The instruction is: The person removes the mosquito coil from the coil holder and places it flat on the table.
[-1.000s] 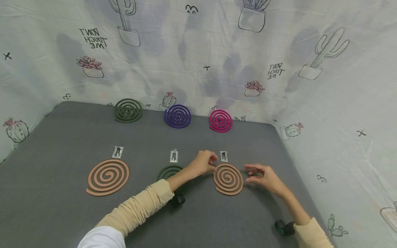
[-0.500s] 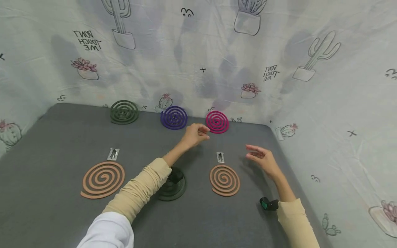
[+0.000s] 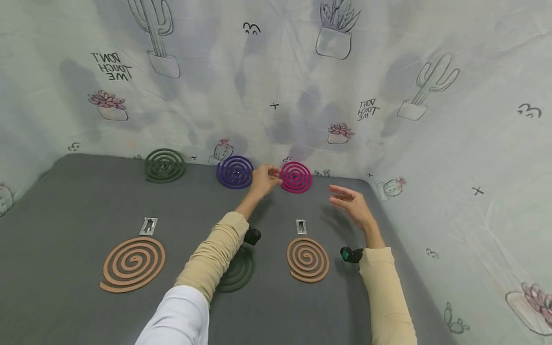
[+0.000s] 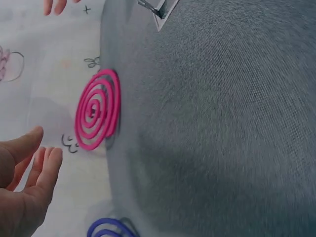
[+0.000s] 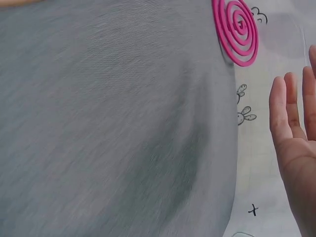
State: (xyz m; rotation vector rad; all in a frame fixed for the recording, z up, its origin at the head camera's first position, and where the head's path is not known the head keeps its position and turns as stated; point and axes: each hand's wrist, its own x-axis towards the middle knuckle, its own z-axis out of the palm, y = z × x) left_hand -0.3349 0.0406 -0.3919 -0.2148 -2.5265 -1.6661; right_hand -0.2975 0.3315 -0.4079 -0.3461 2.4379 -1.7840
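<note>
At the table's back edge a pink mosquito coil (image 3: 295, 177) stands between my two hands. My left hand (image 3: 264, 181) is at its left side, fingertips right by the rim in the head view; the left wrist view shows the thumb and fingers apart with nothing between them. My right hand (image 3: 352, 203) hovers to the right of the coil, fingers extended and holding nothing. Left of my left hand is a blue mosquito coil (image 3: 235, 172), its edge beside the wrist. In the right wrist view the pink coil (image 5: 236, 32) lies beyond the fingertips.
A green coil (image 3: 165, 166) is at the back left. Nearer lie two tan coils, one left (image 3: 133, 264) and one right (image 3: 307, 259), and another dark green coil (image 3: 237, 270) partly under my left forearm. Small metal stands (image 3: 148, 226) lie by the tan coils. Printed cloth (image 3: 276, 72) hangs behind.
Both hands have moved from beside the right tan coil, away from me, up to the pink coil at the back. The view has tilted up slightly. No coil has been picked up.
</note>
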